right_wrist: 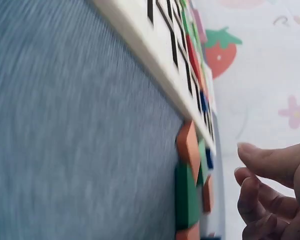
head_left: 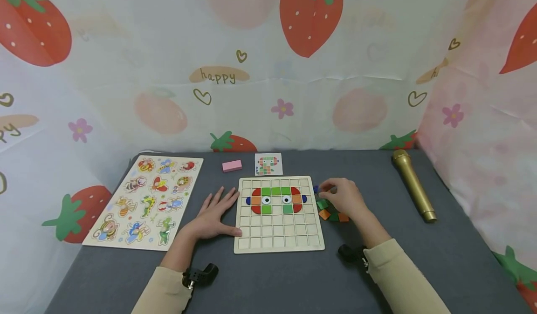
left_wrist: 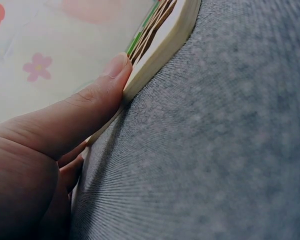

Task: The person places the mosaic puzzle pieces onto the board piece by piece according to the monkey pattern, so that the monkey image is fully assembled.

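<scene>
A pale wooden grid board (head_left: 278, 247) lies mid-table, bearing a row of red, green, orange and blue tiles with two eye tiles (head_left: 266, 200). My left hand (head_left: 211, 218) rests at its left side, fingers spread; in the left wrist view the thumb (left_wrist: 102, 87) presses the board's edge. Off the right edge, my right hand (head_left: 345, 197) hovers above loose tiles, including an orange tile (head_left: 324, 215), a green tile (head_left: 322, 204) and a blue tile (head_left: 316, 189). In the right wrist view its thumb (right_wrist: 270, 162) and bent fingers stand apart, nothing visible between them.
Behind the board lie a small pattern card (head_left: 268, 171) and a pink block (head_left: 232, 166). A sheet of cartoon animals (head_left: 142, 223) lies at left, and a gold microphone (head_left: 413, 186) at right. A strawberry-print cloth (head_left: 302, 85) hangs behind the grey table (head_left: 272, 281).
</scene>
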Motion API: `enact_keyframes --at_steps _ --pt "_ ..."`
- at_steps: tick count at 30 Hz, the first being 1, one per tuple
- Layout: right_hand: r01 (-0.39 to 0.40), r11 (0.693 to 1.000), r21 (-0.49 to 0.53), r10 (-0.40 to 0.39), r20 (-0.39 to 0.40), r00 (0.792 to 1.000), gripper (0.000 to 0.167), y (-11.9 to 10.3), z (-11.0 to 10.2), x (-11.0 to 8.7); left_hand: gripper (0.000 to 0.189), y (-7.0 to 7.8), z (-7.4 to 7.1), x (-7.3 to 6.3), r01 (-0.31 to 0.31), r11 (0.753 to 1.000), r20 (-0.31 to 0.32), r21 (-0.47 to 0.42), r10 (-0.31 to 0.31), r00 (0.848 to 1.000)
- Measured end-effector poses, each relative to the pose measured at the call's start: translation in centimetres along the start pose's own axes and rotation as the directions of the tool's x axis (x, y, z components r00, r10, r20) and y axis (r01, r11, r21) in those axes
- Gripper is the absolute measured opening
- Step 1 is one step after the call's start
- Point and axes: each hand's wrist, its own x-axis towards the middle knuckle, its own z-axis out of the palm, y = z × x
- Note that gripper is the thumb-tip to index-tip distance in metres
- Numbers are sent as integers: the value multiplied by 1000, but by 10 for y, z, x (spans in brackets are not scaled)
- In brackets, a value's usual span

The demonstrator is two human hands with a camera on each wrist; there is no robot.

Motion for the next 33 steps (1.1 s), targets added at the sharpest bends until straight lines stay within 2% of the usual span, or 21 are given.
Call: enact_keyframes --at_steps 8,15,18,22,29,33 --pt "-36 999 -1 36 37 999 28 21 -6 4 116 -1 0 1 0 1000 1 7 0 1000" --pt "10 997 -73 -2 107 994 34 23 -8 6 116 -1 1 1 2 1000 1 14 -2 1000" --pt "9 994 -106 5 131 991 35 23 -10 6 116 -1 1 1 -1 1000 0 17 1 1000" --pt "-21 993 -115 36 136 990 34 23 -11 5 116 1 0 1 -5 1000 -1 10 5 1000" --pt "-28 993 -114 44 143 989 37 23 -9 7 116 1 0 1 1 1000 1 7 -1 1000" --pt "-44 993 -110 59 133 989 31 24 -8 8 117 -1 1 1 0 1000 -2 10 0 1000"
